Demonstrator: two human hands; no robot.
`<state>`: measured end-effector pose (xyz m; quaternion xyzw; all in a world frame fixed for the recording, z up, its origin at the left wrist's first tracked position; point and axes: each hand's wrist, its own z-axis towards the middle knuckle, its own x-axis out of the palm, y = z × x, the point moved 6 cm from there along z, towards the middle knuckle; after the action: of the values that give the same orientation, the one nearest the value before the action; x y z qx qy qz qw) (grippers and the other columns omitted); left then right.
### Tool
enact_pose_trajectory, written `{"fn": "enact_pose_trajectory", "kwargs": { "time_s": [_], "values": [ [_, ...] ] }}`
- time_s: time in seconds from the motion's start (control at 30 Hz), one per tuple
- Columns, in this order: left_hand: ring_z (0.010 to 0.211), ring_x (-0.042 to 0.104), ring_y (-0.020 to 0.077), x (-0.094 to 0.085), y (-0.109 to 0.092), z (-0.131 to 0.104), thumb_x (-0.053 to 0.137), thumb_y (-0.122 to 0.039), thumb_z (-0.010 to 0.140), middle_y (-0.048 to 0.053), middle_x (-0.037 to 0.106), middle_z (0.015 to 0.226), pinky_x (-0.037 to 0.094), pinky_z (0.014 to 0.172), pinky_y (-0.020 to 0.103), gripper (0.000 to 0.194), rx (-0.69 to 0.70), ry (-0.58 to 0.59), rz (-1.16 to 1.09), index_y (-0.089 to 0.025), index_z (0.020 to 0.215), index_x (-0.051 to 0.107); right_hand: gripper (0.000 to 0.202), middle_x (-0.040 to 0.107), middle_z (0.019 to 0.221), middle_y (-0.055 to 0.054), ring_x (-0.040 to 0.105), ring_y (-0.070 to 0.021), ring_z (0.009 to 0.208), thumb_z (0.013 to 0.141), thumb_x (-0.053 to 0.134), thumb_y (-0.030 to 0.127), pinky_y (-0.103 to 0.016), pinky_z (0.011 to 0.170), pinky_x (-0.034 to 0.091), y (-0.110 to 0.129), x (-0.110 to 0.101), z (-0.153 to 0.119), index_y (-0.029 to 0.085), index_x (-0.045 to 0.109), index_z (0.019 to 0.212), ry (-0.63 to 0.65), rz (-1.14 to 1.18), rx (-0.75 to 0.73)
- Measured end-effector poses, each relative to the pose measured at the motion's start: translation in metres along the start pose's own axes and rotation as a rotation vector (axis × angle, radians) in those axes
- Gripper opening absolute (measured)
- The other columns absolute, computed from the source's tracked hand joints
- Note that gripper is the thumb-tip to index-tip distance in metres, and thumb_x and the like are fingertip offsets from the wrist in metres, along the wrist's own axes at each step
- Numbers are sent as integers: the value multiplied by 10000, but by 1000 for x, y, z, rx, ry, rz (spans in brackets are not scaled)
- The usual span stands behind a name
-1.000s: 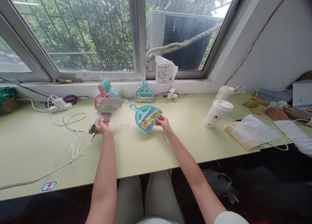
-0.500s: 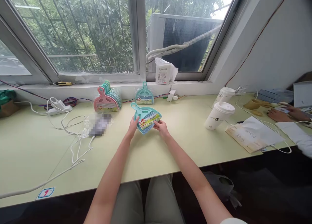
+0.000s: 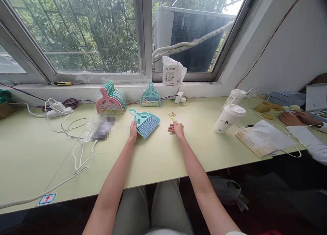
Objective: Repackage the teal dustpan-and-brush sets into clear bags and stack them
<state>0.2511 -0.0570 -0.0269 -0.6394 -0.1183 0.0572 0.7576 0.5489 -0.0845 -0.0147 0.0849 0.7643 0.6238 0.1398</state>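
Observation:
A teal dustpan with a blue-bristled brush (image 3: pixel 147 124) is held just above the table, its handle pointing to the upper left. My left hand (image 3: pixel 133 130) grips its left edge. To the right of it, my right hand (image 3: pixel 176 128) pinches a yellow printed label card (image 3: pixel 173 117), apart from the dustpan. Behind, against the wall, one packaged teal dustpan set (image 3: pixel 150 96) stands upright. A row of several packaged sets, with a pink one (image 3: pixel 109 102) in front, stands to the left of it.
White cables and a power strip (image 3: pixel 60 111) lie at the left, near a blurred item in clear plastic (image 3: pixel 102 127). Two white cups (image 3: pixel 228 118) and a tissue pack (image 3: pixel 255 141) are at the right. Another person's hands (image 3: pixel 293 118) are at the far right.
The printed label has come off the dustpan and moved right in my right hand. My left hand and the dustpan have shifted slightly left.

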Motion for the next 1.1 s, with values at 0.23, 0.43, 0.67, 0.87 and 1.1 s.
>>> {"fn": "enact_pose_trajectory", "kwargs": {
  "time_s": [0.23,0.43,0.67,0.87,1.1],
  "values": [
    [1136,552,259,33,-27,-21,478,-555,848,104,640,1187,410,980,383,530,81,176,-12,-149,1159,617,352,669,1030,-89,607,-175,1002,976,346,356,-264,836,468,68,84,-53,187,654,1001,11,-681,-815],
    [1094,582,263,24,-35,-19,484,-573,839,101,653,1169,449,930,375,548,119,217,-65,-144,1150,626,306,648,919,-97,583,-198,896,971,356,277,-278,755,418,90,130,-56,152,624,892,-50,-970,-884],
    [1158,551,264,15,-51,-11,529,-504,815,102,625,1239,421,981,374,531,182,298,40,-148,1198,619,353,632,849,-50,569,-150,776,992,312,300,-242,646,342,95,114,-63,188,602,825,-151,-885,-895],
    [947,633,230,17,-75,-26,493,-374,853,87,690,1101,453,870,327,429,358,157,427,-165,1200,634,383,621,850,-63,557,-149,776,1007,264,306,-243,624,310,102,98,-83,172,587,850,-192,-980,-974],
    [906,616,274,-42,-69,-4,438,-312,848,115,700,986,442,816,347,384,229,-149,656,-176,1141,646,403,638,923,-102,566,-192,901,1002,251,323,-265,723,355,128,70,-86,177,618,919,-66,-1189,-1011]
  ]
}}
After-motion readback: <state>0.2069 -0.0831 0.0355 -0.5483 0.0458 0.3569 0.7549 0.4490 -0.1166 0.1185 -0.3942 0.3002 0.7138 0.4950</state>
